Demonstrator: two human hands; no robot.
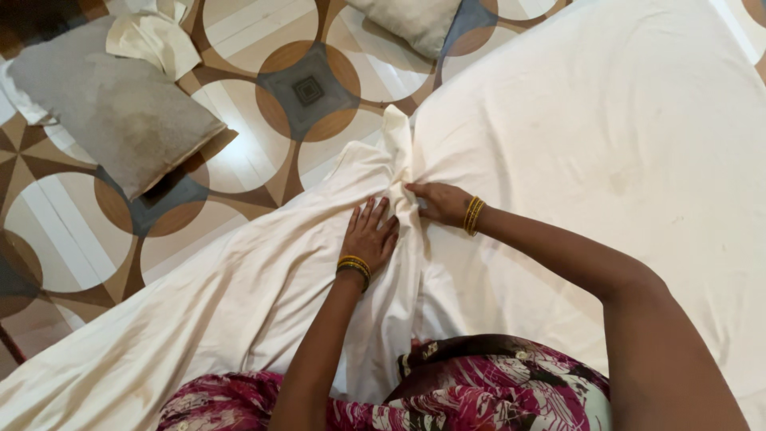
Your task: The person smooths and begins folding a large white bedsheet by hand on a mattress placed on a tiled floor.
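Observation:
A white bed sheet (239, 295) covers a mattress (622, 136) and hangs down over its corner in gathered folds. My left hand (369, 233) lies flat on the bunched cloth, fingers spread, pressing it against the corner. My right hand (439, 201) pinches the ridge of gathered sheet (397, 152) just to the right of the left hand. Both wrists carry gold bangles. A patterned maroon garment (479, 391) shows at the bottom of the view.
The floor (263, 152) has brown and cream circle-pattern tiles. A grey pillow (112, 108) lies on it at upper left with a cream cloth (155, 40) beside it. Another pillow (411, 22) lies at the top centre.

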